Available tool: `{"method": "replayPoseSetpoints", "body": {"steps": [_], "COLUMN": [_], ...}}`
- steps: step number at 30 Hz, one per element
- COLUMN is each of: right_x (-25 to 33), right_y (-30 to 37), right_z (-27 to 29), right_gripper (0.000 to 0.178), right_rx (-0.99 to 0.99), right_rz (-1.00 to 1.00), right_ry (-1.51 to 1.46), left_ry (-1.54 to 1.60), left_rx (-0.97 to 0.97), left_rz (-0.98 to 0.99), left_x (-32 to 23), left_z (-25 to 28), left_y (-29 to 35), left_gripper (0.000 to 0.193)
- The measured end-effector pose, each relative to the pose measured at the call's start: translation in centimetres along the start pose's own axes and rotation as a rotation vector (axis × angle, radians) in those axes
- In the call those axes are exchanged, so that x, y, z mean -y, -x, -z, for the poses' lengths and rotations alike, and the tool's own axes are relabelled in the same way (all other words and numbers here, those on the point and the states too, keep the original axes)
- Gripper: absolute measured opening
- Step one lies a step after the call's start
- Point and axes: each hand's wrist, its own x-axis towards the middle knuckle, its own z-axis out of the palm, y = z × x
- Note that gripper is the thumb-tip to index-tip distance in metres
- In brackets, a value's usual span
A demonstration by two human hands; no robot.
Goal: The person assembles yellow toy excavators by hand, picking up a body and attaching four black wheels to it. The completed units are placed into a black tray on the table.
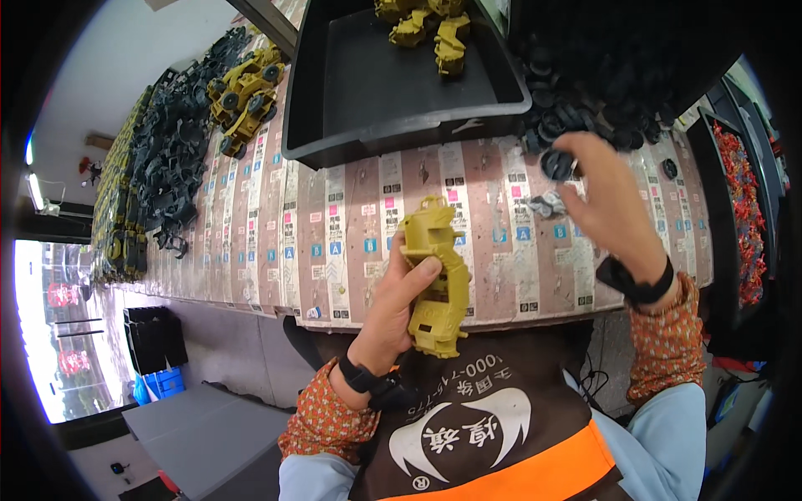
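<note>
My left hand (393,305) is wrapped round a yellow plastic toy vehicle body (443,288), held upright over the near edge of the table with the thumb across its frame. No wheels show on this body. Farther to the right, my right hand (614,204) has a black toy wheel (556,165) between its thumb and fingertips. Just beyond that hand lies a heap of black wheels (576,121). Small silvery pieces (547,204) lie on the table below the thumb.
A black tray (409,129) at the back holds several yellow vehicle bodies (451,46). On the left are yellow vehicles with wheels (246,96) and a long pile of dark parts (171,150). One loose wheel (669,169) and a bin of red and blue parts (739,217) are at the right.
</note>
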Motion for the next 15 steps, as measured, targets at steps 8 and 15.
{"method": "replayPoseSetpoints", "body": {"steps": [8,15], "right_x": [7.0,8.0], "right_y": [4.1,4.3], "right_z": [-4.0,-4.8], "right_gripper": [0.050,0.050], "right_rx": [0.150,0.207], "right_rz": [-0.002,-0.185], "right_ry": [-0.282,-0.522], "left_ry": [-0.016,-0.255], "left_rx": [0.018,-0.040], "left_rz": [0.028,-0.150], "left_x": [1.4,1.9], "left_z": [-0.9,-1.5], "left_y": [-0.6,0.1], "left_gripper": [0.066,0.076]}}
